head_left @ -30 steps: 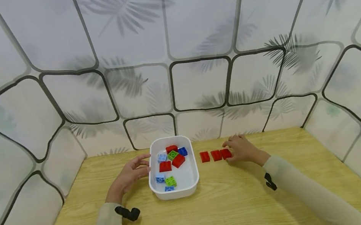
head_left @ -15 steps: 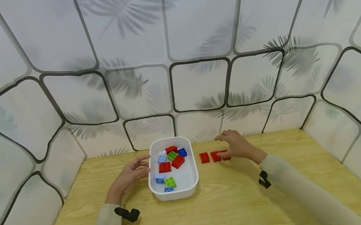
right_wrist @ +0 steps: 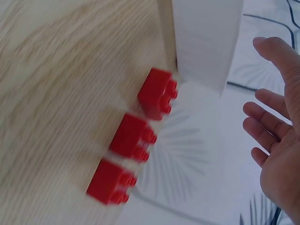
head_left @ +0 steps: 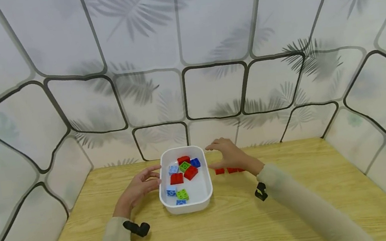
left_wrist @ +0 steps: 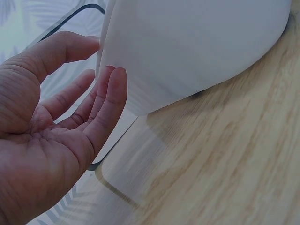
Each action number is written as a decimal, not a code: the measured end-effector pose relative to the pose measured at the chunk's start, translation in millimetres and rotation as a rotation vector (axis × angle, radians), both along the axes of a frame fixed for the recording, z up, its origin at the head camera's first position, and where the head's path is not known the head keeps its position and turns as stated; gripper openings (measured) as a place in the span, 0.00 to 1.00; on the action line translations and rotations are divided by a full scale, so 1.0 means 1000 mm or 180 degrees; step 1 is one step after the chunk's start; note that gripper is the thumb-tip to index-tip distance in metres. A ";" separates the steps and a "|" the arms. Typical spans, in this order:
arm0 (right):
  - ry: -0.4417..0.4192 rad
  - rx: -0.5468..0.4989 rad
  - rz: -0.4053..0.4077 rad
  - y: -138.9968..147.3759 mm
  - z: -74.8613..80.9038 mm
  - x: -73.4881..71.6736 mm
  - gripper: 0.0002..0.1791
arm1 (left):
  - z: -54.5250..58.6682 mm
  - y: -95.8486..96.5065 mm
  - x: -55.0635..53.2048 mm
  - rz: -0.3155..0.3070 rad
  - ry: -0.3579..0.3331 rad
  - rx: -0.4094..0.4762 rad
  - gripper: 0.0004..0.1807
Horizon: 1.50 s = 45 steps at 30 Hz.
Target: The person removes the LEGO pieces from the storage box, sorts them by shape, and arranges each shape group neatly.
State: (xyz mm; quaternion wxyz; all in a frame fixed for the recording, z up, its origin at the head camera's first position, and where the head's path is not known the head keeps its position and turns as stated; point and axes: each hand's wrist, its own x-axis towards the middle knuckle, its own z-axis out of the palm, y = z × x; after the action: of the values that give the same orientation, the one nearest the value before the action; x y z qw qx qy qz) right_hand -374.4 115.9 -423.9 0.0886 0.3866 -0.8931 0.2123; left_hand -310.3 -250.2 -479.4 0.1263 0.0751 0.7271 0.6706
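While my spread left hand [head_left: 137, 189] touches the lower-centre box [head_left: 198, 191], my spread right hand [head_left: 231, 156] seems at the fetching step: a brick [head_left: 177, 179] needs pinching.

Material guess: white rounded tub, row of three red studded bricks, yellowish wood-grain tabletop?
White rounded tub: likely plastic, satin; smooth, even walls.
Red studded bricks: probably moulded plastic, satin; round studs, even colour.
Yellowish wood-grain tabletop: wood or laminate, low sheen; grain streaks can't settle which.

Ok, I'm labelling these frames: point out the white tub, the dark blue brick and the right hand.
White tub [head_left: 198, 187]: head view, bare inner floor.
Dark blue brick [head_left: 195, 162]: head view, its visible middle.
Right hand [head_left: 232, 155]: head view, back of the hand.
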 end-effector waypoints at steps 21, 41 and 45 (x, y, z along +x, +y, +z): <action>0.0007 0.0548 -0.0188 -0.071 -0.018 0.013 0.31 | -0.002 -0.002 -0.002 -0.0027 0.0055 -0.0012 0.35; -0.0016 0.1098 -0.0515 -0.093 -0.026 0.010 0.24 | 0.000 -0.001 -0.001 -0.0050 0.0043 -0.0008 0.35; 0.0001 0.1104 -0.0547 -0.095 -0.028 0.009 0.23 | 0.000 -0.001 -0.001 -0.0047 0.0032 -0.0017 0.35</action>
State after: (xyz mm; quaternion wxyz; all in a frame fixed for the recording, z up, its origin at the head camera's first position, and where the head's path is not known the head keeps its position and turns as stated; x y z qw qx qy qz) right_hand -365.8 21.3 -452.3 0.0386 0.3185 -0.9460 0.0468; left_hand -311.2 -251.3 -479.0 0.1277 0.0835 0.7290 0.6673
